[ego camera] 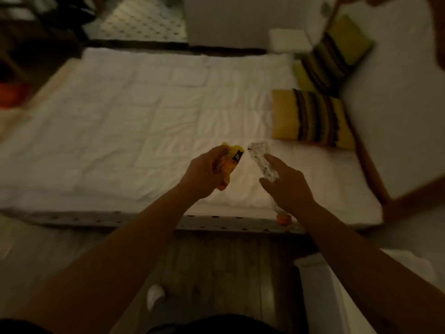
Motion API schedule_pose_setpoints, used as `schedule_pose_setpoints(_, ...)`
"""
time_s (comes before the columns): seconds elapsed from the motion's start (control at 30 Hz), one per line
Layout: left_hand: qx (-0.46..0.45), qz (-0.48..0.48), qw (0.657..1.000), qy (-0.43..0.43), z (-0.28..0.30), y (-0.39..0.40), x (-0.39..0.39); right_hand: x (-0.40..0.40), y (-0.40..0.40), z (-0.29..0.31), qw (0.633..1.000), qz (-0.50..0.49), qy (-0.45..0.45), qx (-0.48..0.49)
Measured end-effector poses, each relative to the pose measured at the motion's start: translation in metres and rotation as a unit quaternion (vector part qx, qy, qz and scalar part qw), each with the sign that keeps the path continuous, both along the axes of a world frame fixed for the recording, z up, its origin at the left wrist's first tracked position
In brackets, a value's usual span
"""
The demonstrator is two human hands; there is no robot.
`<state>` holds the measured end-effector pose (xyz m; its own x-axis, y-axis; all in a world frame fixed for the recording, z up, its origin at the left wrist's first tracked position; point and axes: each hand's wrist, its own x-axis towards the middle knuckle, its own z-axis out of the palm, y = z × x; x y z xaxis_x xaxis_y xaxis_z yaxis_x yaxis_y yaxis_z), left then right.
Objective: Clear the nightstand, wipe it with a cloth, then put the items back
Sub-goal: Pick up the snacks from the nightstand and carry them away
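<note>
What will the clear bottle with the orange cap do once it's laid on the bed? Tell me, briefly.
The clear bottle in the right hand looks like thin plastic, so it is probably light and may dent under a squeeze. Its round body could roll, though the soft white duvet would likely stop it. The orange cap appears on, so spilling seems unlikely.

Whole frame dim and motion-blurred. Yellow packet (pixel 228 162): print unreadable; lower half covered by left hand (pixel 204 174). Clear bottle (pixel 261 160): speckled contents not identifiable; middle section hidden behind right hand (pixel 289 186), orange cap (pixel 283 219) just showing below the wrist. Far-left dark objects (pixel 45 18) smeared, cut by the frame edge. White furniture (pixel 361 297) near right cut off at the bottom edge.
</note>
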<state>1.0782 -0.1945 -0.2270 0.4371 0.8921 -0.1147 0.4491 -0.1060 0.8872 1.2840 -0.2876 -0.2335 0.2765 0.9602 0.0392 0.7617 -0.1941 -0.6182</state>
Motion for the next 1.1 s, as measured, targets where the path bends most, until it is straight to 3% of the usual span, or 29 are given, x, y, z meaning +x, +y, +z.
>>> schedule_pose_setpoints(0.2, -0.001, 0.180, 0.984, 0.020, 0.000, 0.010, -0.213, -0.192, 0.092, 0.006, 0.987, 0.163, 0.018, 0.003)
schedule_pose_setpoints(0.37, 0.029, 0.300, 0.948, 0.100, 0.003, 0.011, -0.399, -0.389, 0.143, -0.002, 0.954, 0.298, 0.021, 0.009)
schedule_pose_setpoints(0.6, -0.033, 0.463, 0.886, 0.019, 0.015, 0.005, -0.595, -0.611, 0.179, -0.007, 0.905, 0.424, 0.043, 0.010)
schedule_pose_setpoints(0.83, -0.039, 0.568, 0.822, -0.023, -0.001, 0.030, -0.725, -0.764, 0.239, -0.024, 0.860, 0.508, 0.030, -0.023)
schedule_pose_setpoints(0.97, -0.044, 0.588, 0.807, 0.045, -0.026, 0.075, -0.809, -0.849, 0.299, -0.045, 0.850, 0.526, 0.036, -0.029)
schedule_pose_setpoints(1.1, -0.058, 0.584, 0.808, 0.045, -0.043, 0.141, -0.895, -0.935, 0.373, -0.070, 0.846, 0.529, 0.044, -0.048)
